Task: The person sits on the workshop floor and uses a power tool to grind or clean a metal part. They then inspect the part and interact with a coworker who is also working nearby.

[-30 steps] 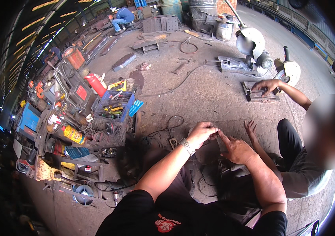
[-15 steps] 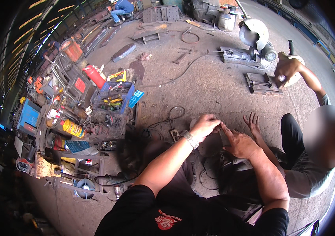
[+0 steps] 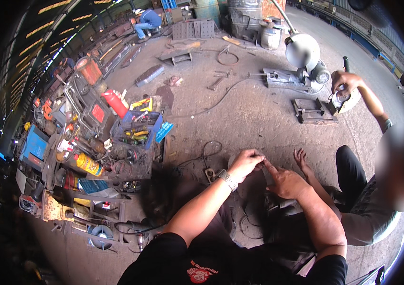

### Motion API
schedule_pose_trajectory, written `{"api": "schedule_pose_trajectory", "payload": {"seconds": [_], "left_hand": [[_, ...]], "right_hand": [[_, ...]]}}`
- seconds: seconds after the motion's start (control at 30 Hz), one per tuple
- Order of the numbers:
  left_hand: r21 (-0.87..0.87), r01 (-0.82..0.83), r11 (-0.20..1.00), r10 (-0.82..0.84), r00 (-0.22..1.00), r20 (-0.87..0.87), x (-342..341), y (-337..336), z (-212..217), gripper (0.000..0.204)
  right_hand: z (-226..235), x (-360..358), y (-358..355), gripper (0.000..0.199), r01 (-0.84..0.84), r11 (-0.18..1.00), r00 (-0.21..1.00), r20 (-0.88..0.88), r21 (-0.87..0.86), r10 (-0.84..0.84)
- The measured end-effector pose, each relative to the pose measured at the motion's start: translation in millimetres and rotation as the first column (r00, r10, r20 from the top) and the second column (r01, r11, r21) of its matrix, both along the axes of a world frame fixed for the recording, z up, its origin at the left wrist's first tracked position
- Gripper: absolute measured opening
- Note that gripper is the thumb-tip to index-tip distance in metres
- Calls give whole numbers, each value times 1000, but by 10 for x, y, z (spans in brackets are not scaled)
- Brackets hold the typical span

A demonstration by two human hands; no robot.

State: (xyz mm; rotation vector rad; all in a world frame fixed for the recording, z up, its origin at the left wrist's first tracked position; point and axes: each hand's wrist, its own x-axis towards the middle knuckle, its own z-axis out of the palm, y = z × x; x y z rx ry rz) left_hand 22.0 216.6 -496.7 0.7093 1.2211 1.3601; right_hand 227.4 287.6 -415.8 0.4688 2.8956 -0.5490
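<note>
My left hand [image 3: 245,165], with a metal-band watch [image 3: 229,180] on its wrist, is closed in a pinch in front of me. Whatever sits between its fingertips is too small to make out. My right hand [image 3: 288,183] has its index finger stretched out to the left fingertips, while its other fingers curl loosely. I see nothing held in it. Beneath the hands is a dark, shadowed area whose details I cannot tell. A pale socket block [image 3: 210,175] with a cable lies left of my left hand.
A co-worker [image 3: 377,204] sits close on my right, one hand [image 3: 301,159] near mine, the other [image 3: 346,83] at a grinding disc tool. A cut-off machine [image 3: 301,54] stands beyond. Left are a blue tool crate [image 3: 156,126], a red bottle [image 3: 114,102] and a yellow can [image 3: 88,164].
The view has shifted slightly. The co-worker's nearer hand has its fingers less spread, and the far hand has tilted the disc tool. My hands keep nearly the same pose, fingertips together.
</note>
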Motion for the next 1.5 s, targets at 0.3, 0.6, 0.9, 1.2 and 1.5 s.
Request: {"api": "schedule_pose_trajectory", "payload": {"seconds": [0.3, 0.6, 0.9, 1.2, 1.5], "left_hand": [[264, -502, 823, 471, 864, 177, -249, -17, 279, 55], [137, -253, 958, 282, 922, -265, -449, -72, 178, 28], [-448, 426, 786, -576, 240, -781, 72, -165, 74, 81], [499, -413, 762, 644, 564, -517, -453, -63, 267, 78], [248, -330, 911, 372, 916, -152, -156, -217, 558, 48]], "right_hand": [[-88, 74, 36, 85, -95, 995, 995, -22, 11, 95], [-198, 212, 35, 80, -68, 994, 996, 48, -85, 72], [-100, 130, -118, 78, -104, 988, 990, 83, -111, 114], [-455, 412, 87, 71, -83, 987, 996, -4, -136, 84], [-1007, 521, 253, 71, 98, 982, 987, 140, -162, -75]]}}
